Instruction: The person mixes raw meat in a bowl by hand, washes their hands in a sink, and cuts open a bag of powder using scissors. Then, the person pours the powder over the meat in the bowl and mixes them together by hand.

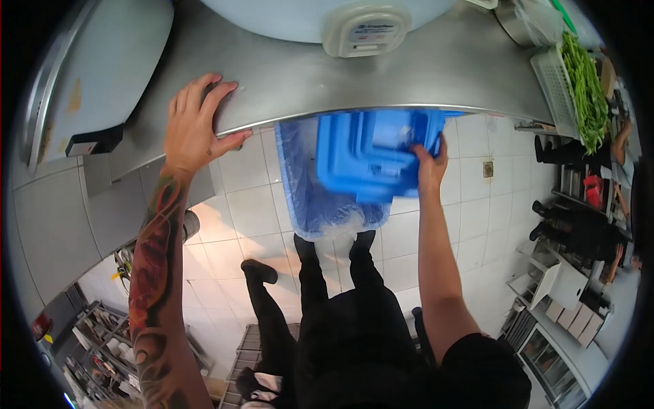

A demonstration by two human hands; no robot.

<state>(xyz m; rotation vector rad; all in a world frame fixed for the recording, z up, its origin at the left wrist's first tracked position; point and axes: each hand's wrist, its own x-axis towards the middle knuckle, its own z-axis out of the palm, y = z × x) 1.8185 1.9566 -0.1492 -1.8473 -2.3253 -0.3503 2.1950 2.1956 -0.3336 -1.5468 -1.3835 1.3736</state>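
Observation:
On the edge of the steel counter (286, 85), my left hand (197, 123) rests with its fingers apart and nothing in it. My right hand (432, 160) grips the right side of a blue lid (371, 153), thumb on top and fingers round the edge. The lid is tilted above a blue bin (293, 184) on the floor and hides much of its opening. Clear plastic (340, 221) lines the bin and bunches at its near end.
A large pale container (272, 13) stands on the counter ahead, another (116, 61) at the left. A white basket (553, 82) with green vegetables (584, 92) sits at the right. Another person's leg (266, 307) is beside mine; more people (579, 228) stand far right.

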